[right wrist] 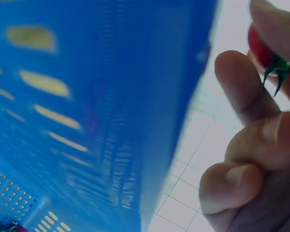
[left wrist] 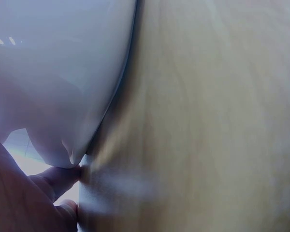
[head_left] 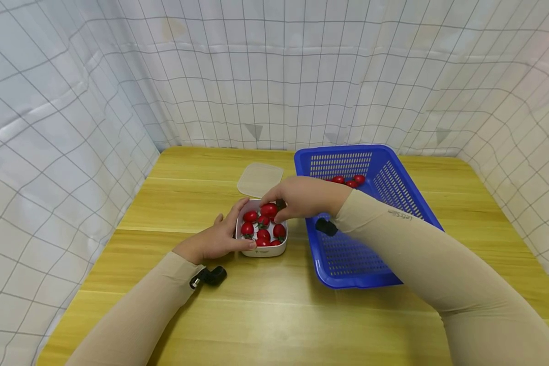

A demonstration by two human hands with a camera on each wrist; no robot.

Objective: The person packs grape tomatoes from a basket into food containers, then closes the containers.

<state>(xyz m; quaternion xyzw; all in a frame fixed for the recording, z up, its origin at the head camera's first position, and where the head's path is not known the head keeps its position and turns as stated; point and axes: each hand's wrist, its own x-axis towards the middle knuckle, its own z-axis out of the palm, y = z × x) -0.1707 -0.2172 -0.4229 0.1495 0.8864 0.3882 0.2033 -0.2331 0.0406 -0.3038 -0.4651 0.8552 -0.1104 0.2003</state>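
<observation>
A small white square container stands on the table, with several red cherry tomatoes inside. My left hand grips it from the left, thumb along the front rim and fingers at the back-left side. In the left wrist view the container's glossy wall fills the upper left. My right hand pinches one cherry tomato over the container's back-right part. Its green stem leaves show in the right wrist view.
Right of the container is a blue plastic basket with slotted walls; my right forearm crosses over it. More cherry tomatoes lie at its far end. A translucent flat lid lies behind the container. Gridded white curtains surround the wooden table.
</observation>
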